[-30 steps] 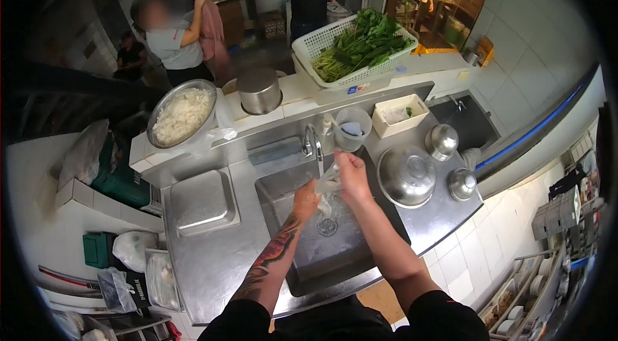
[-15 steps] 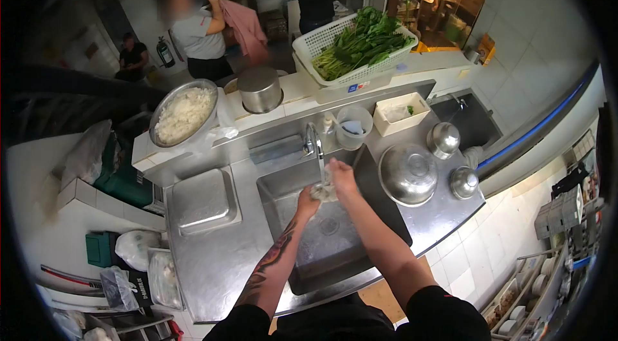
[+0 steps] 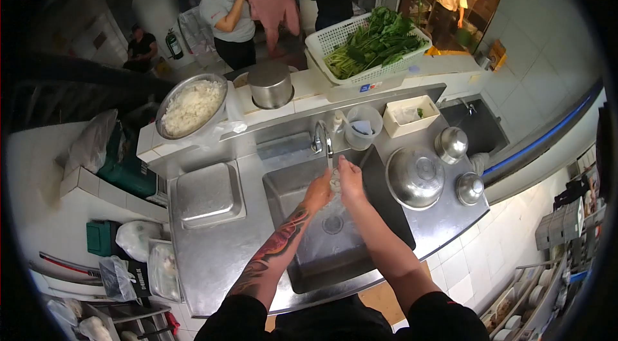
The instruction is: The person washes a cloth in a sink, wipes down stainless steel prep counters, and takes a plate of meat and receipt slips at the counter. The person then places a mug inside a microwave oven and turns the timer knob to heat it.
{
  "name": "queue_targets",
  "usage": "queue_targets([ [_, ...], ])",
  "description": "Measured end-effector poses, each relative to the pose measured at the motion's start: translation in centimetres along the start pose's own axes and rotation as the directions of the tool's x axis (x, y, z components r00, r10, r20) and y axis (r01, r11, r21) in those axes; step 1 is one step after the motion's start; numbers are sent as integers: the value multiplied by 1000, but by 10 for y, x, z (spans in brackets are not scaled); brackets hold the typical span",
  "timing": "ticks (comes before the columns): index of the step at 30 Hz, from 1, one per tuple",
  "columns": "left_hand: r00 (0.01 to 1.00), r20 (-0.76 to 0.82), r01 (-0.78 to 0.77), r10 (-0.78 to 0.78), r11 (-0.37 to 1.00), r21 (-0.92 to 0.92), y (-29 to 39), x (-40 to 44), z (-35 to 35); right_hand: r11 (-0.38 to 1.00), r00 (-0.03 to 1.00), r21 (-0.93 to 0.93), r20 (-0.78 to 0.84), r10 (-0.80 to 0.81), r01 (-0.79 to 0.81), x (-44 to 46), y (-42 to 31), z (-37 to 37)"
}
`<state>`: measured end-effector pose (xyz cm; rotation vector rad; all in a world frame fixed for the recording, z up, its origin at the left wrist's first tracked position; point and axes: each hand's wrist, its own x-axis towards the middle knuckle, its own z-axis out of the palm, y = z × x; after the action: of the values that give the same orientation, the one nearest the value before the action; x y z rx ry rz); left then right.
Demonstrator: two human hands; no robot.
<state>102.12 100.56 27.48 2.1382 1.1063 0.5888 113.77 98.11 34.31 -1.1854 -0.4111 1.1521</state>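
Over the steel sink (image 3: 306, 276), both hands meet just below the running tap (image 3: 327, 141). A small whitish, crumpled thing (image 3: 335, 181), perhaps a wet cloth, lies between them, mostly covered by fingers. My left hand (image 3: 318, 192) is closed around its left side. Closed as well, my right hand (image 3: 351, 183) presses against it from the right. Water from the spout reaches the hands. Close behind the tap are a pump bottle (image 3: 338, 122) and a clear plastic tub (image 3: 362, 137) with something bluish inside.
Upturned steel bowls (image 3: 415, 177) sit right of the sink; a steel lid (image 3: 209, 193) lies left. On the ledge are a bowl of rice (image 3: 193, 109), a steel pot (image 3: 270, 85) and a basket (image 3: 322, 40) of leafy greens. Beyond, a person (image 3: 226, 19) holds pink cloth.
My hands have come closer together, and the whitish thing is more hidden between them. The view has shifted slightly. The person behind has spread the pink cloth wider.
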Motion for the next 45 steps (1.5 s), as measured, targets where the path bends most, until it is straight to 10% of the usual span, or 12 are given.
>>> queue_targets([
  [14,962,-273,-22,19,1000,-6,-140,-70,105,976,972,14,89,-216,216,-71,-212,-5],
  [16,866,31,478,-500,807,-346,-143,-79,106,974,972,62,79,-224,219,-58,-191,-10],
  [20,752,16,565,-659,632,-531,-180,-58,148,994,998,89,-42,-54,57,-16,-89,-10],
  [24,948,-122,125,-295,694,-709,-68,-32,81,958,991,-272,113,-67,95,68,93,-29],
  [28,995,-98,-50,-20,748,-662,-13,-14,34,921,990,-381,-85,-116,75,49,103,-6],
  [30,988,-74,-148,133,954,-260,-17,-8,28,981,991,-149,-29,-132,126,50,103,-20],
  [33,993,98,-24,68,919,-393,-34,4,39,993,997,-118,-74,-8,-1,19,41,-10],
  [35,988,50,-147,144,988,52,-47,19,43,996,998,-90,-63,24,-30,15,8,-13],
  [45,997,-76,-29,25,998,-51,-77,-19,43,936,945,-131,55,-322,326,-83,-227,-20],
])
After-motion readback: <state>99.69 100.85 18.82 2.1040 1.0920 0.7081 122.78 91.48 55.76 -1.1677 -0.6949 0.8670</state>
